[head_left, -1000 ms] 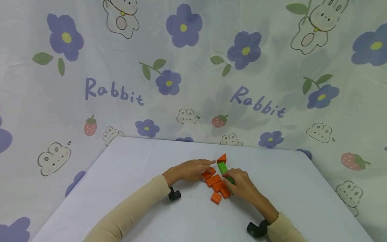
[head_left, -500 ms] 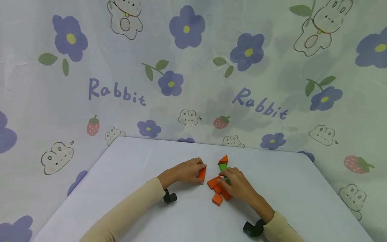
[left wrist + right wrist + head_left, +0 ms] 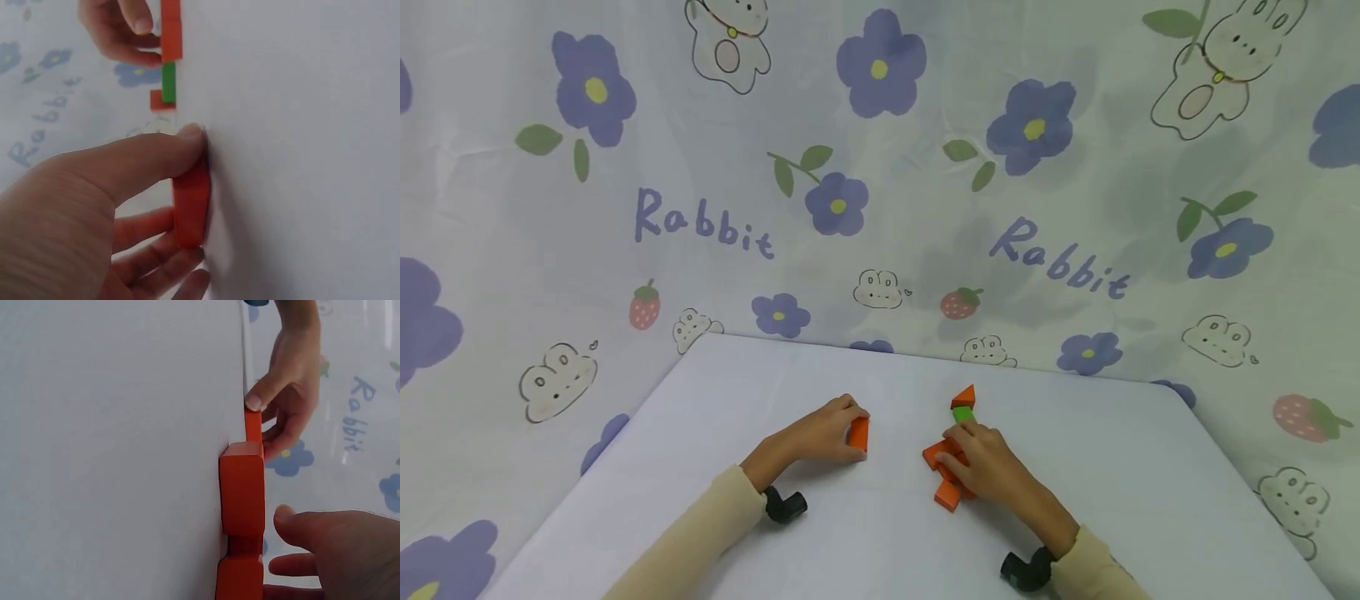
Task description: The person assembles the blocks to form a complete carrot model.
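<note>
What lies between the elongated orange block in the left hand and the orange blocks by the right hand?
In the head view, only bare white tabletop separates the elongated orange block from the group of orange blocks by the right hand.

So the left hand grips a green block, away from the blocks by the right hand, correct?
The colour is wrong: the head view shows the left hand gripping an orange block, away from the blocks by the right hand.
</note>
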The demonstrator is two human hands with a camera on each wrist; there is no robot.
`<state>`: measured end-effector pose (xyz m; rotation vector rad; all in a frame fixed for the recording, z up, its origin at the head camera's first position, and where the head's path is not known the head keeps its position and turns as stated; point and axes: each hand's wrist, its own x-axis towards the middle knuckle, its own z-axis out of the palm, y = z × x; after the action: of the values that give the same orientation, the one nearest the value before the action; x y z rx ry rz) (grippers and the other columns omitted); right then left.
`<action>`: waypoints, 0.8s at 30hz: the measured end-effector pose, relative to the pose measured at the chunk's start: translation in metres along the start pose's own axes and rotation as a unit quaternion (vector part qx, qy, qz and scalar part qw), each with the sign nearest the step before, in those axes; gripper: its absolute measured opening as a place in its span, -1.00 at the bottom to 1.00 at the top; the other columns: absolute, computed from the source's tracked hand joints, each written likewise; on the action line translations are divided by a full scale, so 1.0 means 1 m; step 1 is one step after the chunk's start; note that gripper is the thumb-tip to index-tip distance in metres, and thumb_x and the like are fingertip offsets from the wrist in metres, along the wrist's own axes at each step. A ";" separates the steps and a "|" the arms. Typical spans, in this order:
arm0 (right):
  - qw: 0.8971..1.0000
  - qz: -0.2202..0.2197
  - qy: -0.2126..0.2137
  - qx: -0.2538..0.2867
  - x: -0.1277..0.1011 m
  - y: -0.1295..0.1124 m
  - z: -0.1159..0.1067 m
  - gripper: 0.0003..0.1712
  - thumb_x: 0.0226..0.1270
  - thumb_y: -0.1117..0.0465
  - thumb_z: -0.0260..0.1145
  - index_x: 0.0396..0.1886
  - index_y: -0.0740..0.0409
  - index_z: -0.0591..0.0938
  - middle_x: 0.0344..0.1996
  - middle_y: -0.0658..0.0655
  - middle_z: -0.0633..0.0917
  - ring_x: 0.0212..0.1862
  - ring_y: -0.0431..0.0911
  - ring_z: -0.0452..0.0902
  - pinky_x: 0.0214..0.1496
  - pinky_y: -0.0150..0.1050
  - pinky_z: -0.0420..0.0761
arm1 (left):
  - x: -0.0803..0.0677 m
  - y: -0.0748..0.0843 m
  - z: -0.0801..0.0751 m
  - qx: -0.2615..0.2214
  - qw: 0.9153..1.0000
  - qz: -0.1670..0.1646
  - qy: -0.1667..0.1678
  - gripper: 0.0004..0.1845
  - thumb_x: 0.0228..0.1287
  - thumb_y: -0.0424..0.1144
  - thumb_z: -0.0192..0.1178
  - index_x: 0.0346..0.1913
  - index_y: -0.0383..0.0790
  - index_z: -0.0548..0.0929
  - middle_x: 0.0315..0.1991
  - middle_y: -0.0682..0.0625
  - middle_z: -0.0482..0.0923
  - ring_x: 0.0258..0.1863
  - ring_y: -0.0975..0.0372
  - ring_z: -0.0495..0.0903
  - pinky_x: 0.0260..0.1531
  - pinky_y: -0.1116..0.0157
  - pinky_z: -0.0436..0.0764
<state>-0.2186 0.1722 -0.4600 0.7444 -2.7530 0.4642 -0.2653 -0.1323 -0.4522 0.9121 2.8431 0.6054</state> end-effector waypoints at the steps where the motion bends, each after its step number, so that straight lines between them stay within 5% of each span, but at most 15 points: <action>1: 1.000 -0.001 -0.002 0.000 0.000 0.000 0.000 -0.59 0.21 0.01 0.49 -0.04 0.12 0.67 -0.22 0.02 0.63 -0.29 -0.19 0.53 -0.06 -0.11 0.62 | -0.002 -0.003 0.002 -0.009 1.000 -0.001 0.004 -0.32 0.13 0.03 0.45 0.26 -0.22 0.56 0.03 0.03 0.45 -0.06 0.27 0.41 -0.02 0.29 0.56; 10: 1.000 -0.010 0.011 -0.005 0.001 0.000 0.003 -0.66 0.20 -0.07 0.50 -0.18 0.04 0.69 -0.25 -0.01 0.54 -0.32 -0.21 0.41 -0.25 -0.33 0.50 | -0.006 -0.020 0.017 -0.089 0.995 0.012 0.052 -0.30 0.16 0.05 0.44 0.34 -0.08 0.52 0.15 -0.03 0.44 0.14 0.13 0.37 0.16 0.04 0.46; 17: 0.999 -0.013 0.033 -0.023 0.002 0.001 0.005 -0.60 0.13 -0.11 0.53 -0.23 0.03 0.63 -0.39 -0.04 0.40 -0.32 -0.17 0.28 -0.33 -0.38 0.29 | -0.005 -0.023 0.017 -0.080 0.994 0.036 0.060 -0.26 0.20 0.02 0.40 0.42 -0.12 0.45 0.19 -0.09 0.42 0.17 0.08 0.36 0.19 0.01 0.43; 24: 0.999 0.026 0.002 -0.034 0.002 -0.002 0.015 -0.52 0.15 -0.22 0.48 -0.26 0.02 0.54 -0.44 -0.04 0.32 -0.40 -0.20 0.21 -0.35 -0.37 0.20 | -0.009 -0.026 0.021 -0.094 0.993 0.022 0.065 -0.22 0.19 0.04 0.41 0.45 -0.11 0.42 0.21 -0.03 0.47 0.22 0.10 0.38 0.25 0.00 0.46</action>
<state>-0.2210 0.1643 -0.4723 0.6565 -2.7745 0.3805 -0.2676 -0.1496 -0.4825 0.9380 2.8193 0.9537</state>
